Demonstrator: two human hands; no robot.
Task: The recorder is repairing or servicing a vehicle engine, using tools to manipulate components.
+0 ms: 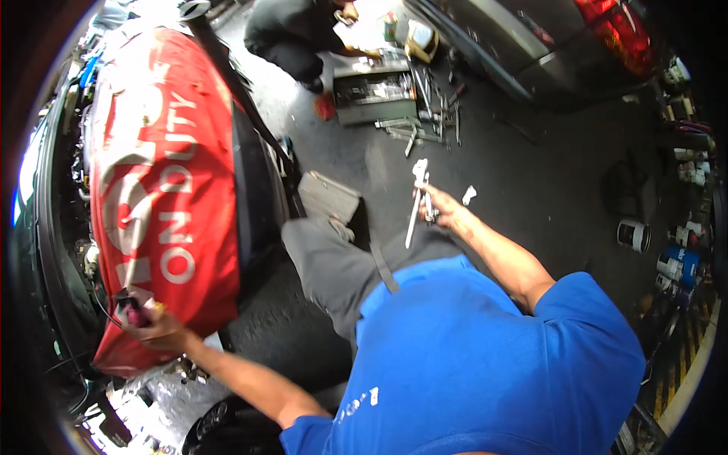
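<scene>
Gripping a ratchet (416,203) near its middle, the right hand (440,211) holds it out over the floor (531,174), long axis running away from the body; the left hand (155,327), well apart, is closed on a small dark-red handle (135,312) at the red cover's (163,189) lower edge

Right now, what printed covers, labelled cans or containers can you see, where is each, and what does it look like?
Red fender cover: draped over the car at left, large white lettering; the left hand grips its lower edge.
Cans: right edge on the floor, blue and white cylinders with labels.
Round tin: on the floor beside them, white with a dark band.
Right hand: holds a silver wrench.
</scene>
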